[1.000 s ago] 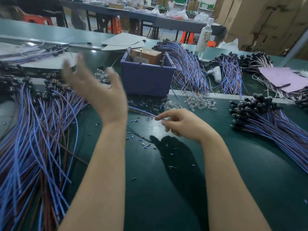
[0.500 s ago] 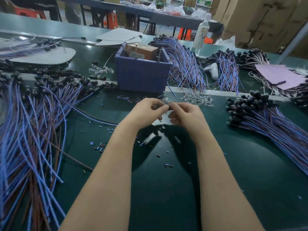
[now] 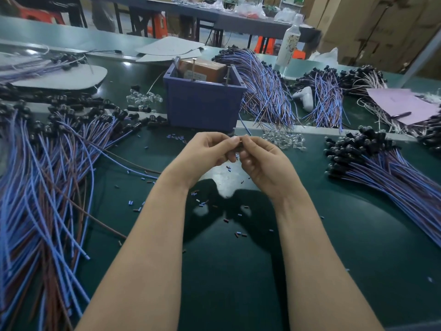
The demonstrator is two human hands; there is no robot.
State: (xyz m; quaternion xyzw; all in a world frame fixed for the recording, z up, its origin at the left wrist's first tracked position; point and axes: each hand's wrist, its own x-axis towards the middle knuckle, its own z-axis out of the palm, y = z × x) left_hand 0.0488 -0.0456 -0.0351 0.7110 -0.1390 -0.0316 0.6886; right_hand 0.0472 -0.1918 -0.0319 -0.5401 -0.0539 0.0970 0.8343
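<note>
Now my left hand (image 3: 205,154) and right hand (image 3: 262,161) pinch one wire (image 3: 133,165); left pile (image 3: 47,187) seemingly waits, right pile (image 3: 393,168) looks done.

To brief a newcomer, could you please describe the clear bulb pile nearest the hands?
Start at the blue plastic bin. The clear bulb pile lies right of its front corner, beyond the right hand. Its pieces are glassy, unlike the wire bundles; another clear pile lies left of the bin.

glossy dark green table (image 3: 238,271); matt purple plastic bin (image 3: 202,106); cardboard boxes (image 3: 372,27).
</note>
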